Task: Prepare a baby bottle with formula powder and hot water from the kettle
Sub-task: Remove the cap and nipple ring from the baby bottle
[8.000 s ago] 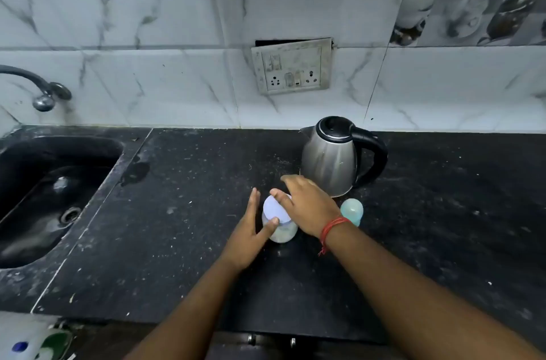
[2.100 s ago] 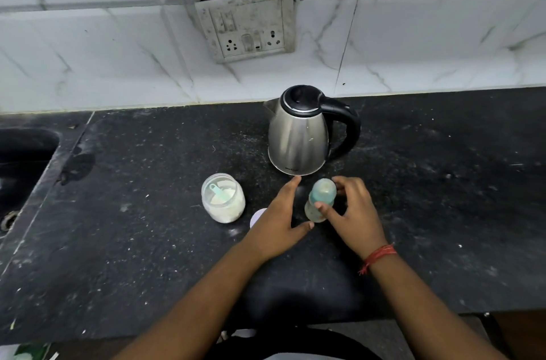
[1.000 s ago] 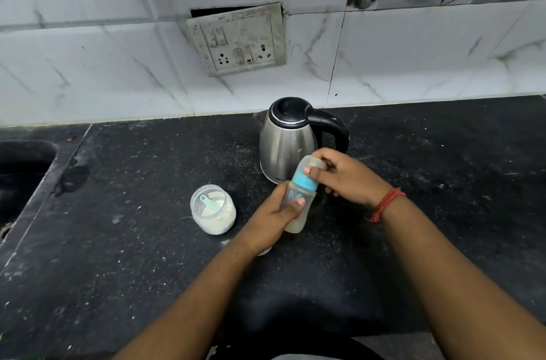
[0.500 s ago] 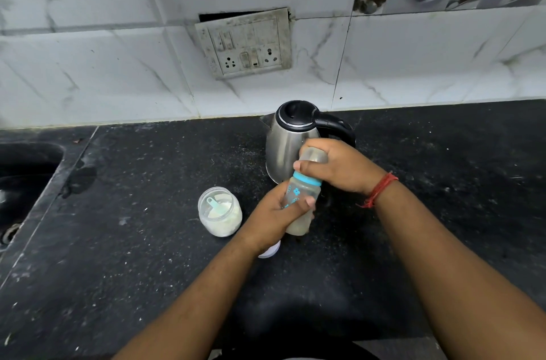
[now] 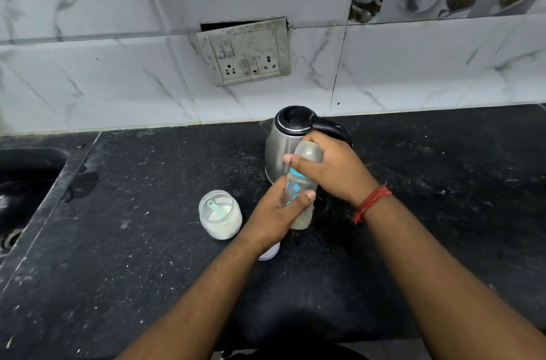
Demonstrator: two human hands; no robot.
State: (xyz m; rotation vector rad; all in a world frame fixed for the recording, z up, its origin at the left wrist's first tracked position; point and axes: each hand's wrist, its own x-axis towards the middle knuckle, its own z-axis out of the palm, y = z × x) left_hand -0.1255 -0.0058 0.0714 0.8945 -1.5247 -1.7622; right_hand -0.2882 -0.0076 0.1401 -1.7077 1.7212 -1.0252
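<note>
From the head camera we see the bottle [image 5: 298, 197] held tilted above the counter [image 5: 147, 271], just in front of the kettle [image 5: 283, 150]. Our left hand [image 5: 277, 215] grips its body; our right hand [image 5: 334, 170] is wrapped round the cap [image 5: 308, 153] on top. We judge the cap may come free with a jerk, and the bottle could knock the open powder jar [image 5: 221, 215] standing just beside our left hand. A loose lid [image 5: 270, 253] lies under the left wrist, where a lowered arm could push it.
</note>
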